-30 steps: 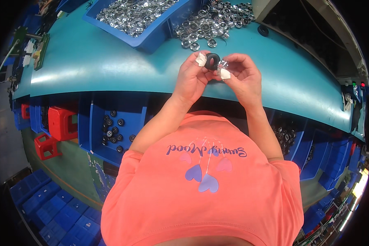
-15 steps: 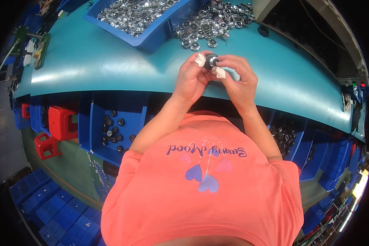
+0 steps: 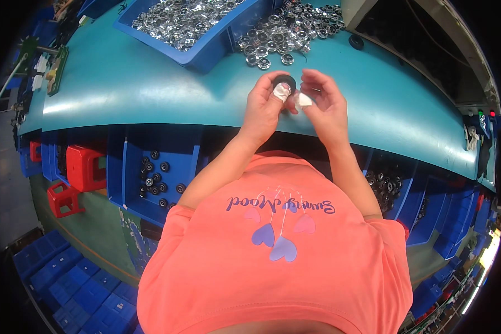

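Note:
My left hand (image 3: 260,114) is closed on a small black wheel (image 3: 289,79) over the bench's near edge. Its thumb, wrapped in white, presses on the wheel's face and hides the middle. Just to the right, my right hand (image 3: 329,106) is apart from the wheel, fingers spread from a thumb that also wears a white wrap. Nothing shows between those fingers. Beyond both hands lies a loose heap of clear, shiny round hubs (image 3: 273,39) on the teal bench (image 3: 150,100).
A blue bin (image 3: 197,60) full of the clear hubs stands at the back. One black ring (image 3: 355,42) lies near a grey machine frame (image 3: 367,14). Below the bench, a blue tray (image 3: 133,189) at left holds black wheels, with red stools (image 3: 86,167) beside it.
My right hand has come off the wheel and its fingers have opened. My left hand has turned the wheel, and its thumb now lies across the face.

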{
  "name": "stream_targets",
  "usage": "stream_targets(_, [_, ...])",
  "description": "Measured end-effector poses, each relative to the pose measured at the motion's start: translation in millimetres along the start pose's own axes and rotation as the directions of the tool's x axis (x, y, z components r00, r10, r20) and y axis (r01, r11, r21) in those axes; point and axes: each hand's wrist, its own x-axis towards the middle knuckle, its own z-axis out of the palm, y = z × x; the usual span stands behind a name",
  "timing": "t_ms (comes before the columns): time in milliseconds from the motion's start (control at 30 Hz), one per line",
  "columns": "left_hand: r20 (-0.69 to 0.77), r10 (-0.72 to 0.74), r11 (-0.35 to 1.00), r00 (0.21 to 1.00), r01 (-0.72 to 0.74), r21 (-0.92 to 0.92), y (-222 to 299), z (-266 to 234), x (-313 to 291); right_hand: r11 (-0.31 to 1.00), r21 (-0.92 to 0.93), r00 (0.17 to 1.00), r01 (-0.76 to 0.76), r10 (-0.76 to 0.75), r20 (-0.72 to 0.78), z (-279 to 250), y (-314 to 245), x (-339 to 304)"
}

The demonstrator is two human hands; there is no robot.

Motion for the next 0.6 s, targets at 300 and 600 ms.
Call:
stream_targets(300, [0.024,0.079,0.981,0.997,-0.082,0.177,12.1,8.1,-9.3,0.994,-0.100,0.992,-0.043,0.054,0.112,-8.0,1.8,-3.8])
stream_targets(600, [0.172,0.025,0.975,0.985,-0.062,0.211,29.2,-1.5,-3.0,0.966,0.157,0.979,-0.205,0.198,0.055,3.7,-0.4,0.3])
